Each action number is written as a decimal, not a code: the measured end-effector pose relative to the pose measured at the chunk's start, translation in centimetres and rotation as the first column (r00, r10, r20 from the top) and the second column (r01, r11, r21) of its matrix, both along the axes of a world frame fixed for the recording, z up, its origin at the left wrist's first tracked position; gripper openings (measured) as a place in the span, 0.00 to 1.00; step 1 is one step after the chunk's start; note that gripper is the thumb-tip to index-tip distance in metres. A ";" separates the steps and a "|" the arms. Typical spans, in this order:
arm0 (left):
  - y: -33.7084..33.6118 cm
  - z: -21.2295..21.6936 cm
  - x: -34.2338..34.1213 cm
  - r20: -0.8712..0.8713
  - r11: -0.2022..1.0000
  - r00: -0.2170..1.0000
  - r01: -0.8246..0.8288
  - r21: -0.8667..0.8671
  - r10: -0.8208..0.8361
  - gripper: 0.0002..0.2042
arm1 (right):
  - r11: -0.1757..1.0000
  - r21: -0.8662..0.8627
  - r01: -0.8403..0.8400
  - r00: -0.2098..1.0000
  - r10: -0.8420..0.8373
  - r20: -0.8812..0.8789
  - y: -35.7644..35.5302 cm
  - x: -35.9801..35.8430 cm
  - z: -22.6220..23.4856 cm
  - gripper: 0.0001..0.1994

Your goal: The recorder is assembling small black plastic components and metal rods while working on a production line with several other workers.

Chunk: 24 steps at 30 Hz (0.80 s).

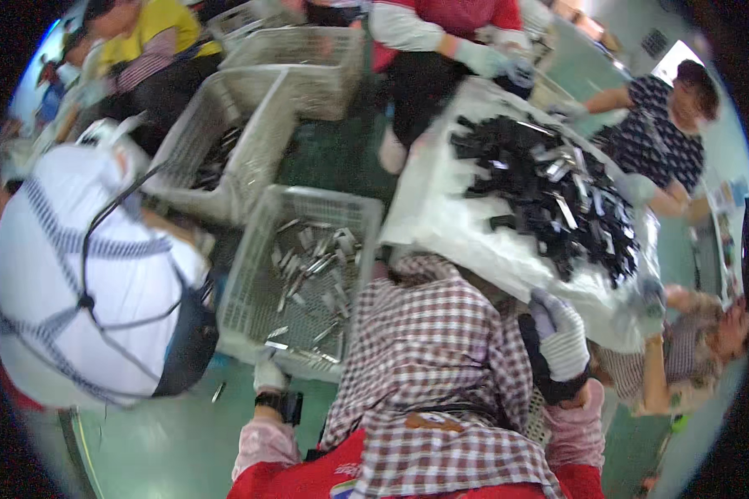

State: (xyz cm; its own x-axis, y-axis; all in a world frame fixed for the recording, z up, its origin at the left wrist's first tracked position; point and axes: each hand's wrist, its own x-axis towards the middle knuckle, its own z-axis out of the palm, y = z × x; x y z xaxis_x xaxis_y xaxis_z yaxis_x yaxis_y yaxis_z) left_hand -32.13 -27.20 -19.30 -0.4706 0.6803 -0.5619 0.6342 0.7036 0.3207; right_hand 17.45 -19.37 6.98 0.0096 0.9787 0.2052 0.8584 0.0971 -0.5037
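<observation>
My left hand (270, 374), in a pale glove with a dark watch-like band at the wrist, is closed at the near rim of a light grey plastic crate (235, 312). Loose shiny metal strips (312, 259) lie scattered on the crate's mesh bottom. By the near edge of the white-covered table, my right hand (562, 345) wears a grey and white striped glove. Its fingers are curled, and what they may hold is hidden. Dark material shows beside that glove and at its wrist. Black strip-like pieces (524, 179) are heaped on the white sheet (441, 200), with some silvery strips (567, 208) among them.
A person in white (75, 249) sits close on the left. Two more crates (266, 125) (341, 79) stand beyond mine, the nearer holding metal pieces. Other people sit round the table, including one in red (449, 37) and one in a dotted top (657, 125). A strip (218, 392) lies on the green floor.
</observation>
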 end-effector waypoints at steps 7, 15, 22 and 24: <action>1.3 6.1 3.2 -0.164 0.967 0.971 0.198 0.161 -0.171 0.21 | 0.996 -0.027 -0.087 0.976 0.080 -0.203 1.4 -3.6 -0.3 0.12; -0.9 4.0 3.4 -0.248 0.963 0.933 0.269 0.004 -0.260 0.15 | 0.984 0.010 -0.176 0.923 0.169 -0.345 0.7 -5.3 0.1 0.12; 0.0 4.4 4.8 -0.198 0.956 0.972 0.174 0.237 -0.127 0.13 | 0.981 0.092 -0.172 0.898 0.194 -0.394 -1.8 -4.5 -1.7 0.12; 0.6 2.7 4.2 -0.227 0.957 0.964 0.191 0.218 -0.141 0.13 | 0.994 0.015 -0.106 0.890 0.102 -0.445 -2.9 -3.8 -2.1 0.12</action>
